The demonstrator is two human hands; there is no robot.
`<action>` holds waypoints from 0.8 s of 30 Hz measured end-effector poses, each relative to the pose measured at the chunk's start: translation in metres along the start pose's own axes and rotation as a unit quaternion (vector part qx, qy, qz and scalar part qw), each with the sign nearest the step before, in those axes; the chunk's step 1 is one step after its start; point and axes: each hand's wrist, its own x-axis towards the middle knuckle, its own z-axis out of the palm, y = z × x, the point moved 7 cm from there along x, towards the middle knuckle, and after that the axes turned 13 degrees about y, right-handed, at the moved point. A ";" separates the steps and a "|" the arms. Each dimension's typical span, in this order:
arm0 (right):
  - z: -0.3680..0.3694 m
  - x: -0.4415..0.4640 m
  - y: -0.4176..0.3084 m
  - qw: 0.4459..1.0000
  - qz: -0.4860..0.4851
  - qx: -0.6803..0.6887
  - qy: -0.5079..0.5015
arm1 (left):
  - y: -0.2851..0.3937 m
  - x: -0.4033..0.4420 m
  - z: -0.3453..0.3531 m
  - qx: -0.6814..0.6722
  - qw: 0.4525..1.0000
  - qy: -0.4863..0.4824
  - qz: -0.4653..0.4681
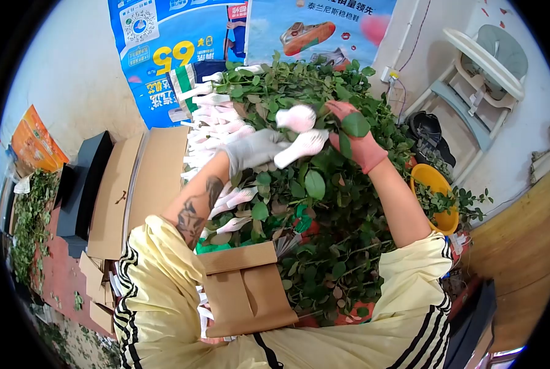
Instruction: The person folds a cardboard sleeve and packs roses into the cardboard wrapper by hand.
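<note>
Between my hands are two roses in white net sleeves: the upper rose (296, 118) is blurred, the lower rose (302, 148) lies tilted just beneath it. My left hand (256, 151), in a pale grey glove, closes around them from the left; its fingertips are partly hidden behind the lower sleeve. My right hand (360, 141), in a pink glove, is closed on their leafy stems, with a large green leaf (355, 125) over its fingers. Under both hands spreads a thick heap of leafy rose stems (336, 203), with several white-sleeved heads (216, 126) lined up along its left side.
A folded brown cardboard piece (248, 292) lies in front of my body. Cardboard (158, 178) and a black box (87, 190) stand left. At right are a yellow bucket (435, 190) with leaves and a high chair (484, 80). Posters (182, 49) cover the back wall.
</note>
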 end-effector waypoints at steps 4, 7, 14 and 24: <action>0.013 -0.003 -0.026 0.994 -0.027 -0.001 -0.107 | 0.052 -0.009 -0.004 0.196 0.938 -0.031 0.283; 0.041 -0.018 -0.008 0.981 0.020 -0.048 -0.187 | 0.061 -0.009 -0.002 0.167 0.949 -0.024 0.267; 0.028 -0.019 0.056 0.985 0.138 0.098 -0.011 | 0.062 -0.037 -0.060 0.124 0.915 0.276 0.266; -0.090 0.017 0.102 0.984 0.107 -0.029 0.138 | 0.022 -0.070 -0.048 0.577 0.599 0.435 0.345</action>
